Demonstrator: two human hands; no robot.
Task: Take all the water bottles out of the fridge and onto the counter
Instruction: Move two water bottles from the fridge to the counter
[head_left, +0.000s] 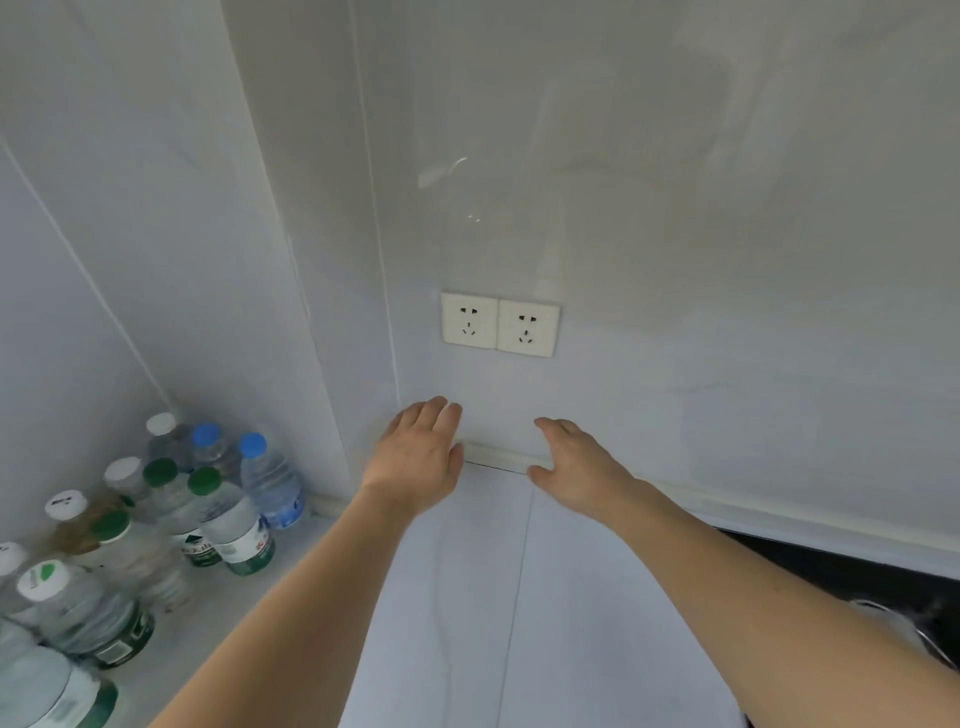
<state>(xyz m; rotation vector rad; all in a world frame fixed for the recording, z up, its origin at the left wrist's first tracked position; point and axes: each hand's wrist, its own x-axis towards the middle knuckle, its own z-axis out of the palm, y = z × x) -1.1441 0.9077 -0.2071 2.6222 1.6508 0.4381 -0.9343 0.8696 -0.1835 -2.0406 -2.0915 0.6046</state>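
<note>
Both hands reach forward over the counter (571, 597), palms down, and neither holds anything. The left hand (418, 457) has its fingers straight and close together, pointing at the base of the wall (675, 234); whether the fingertips touch the wall cannot be told. The right hand (576, 465) is just beside it, fingers relaxed and slightly spread, thumb out to the side, over the pale strip (493, 456) where the counter meets the wall.

The water bottles (156, 525) stand upright in a tight cluster on the counter, in the corner to the left of the left forearm, well apart from both hands. Nearest the left hand is a bottle with a blue cap (270, 480) and a blue label, with a second blue-capped one behind it. In front of these stand bottles with green caps (228, 519) carrying white and green labels with red characters, too blurred to read. Others have white caps, one with a green leaf mark on its cap (44, 579). No brand name can be read.

On the wall above the hands are two white sockets (500, 324) side by side. At the right edge lies a dark sunken area (857, 577) in the counter.
</note>
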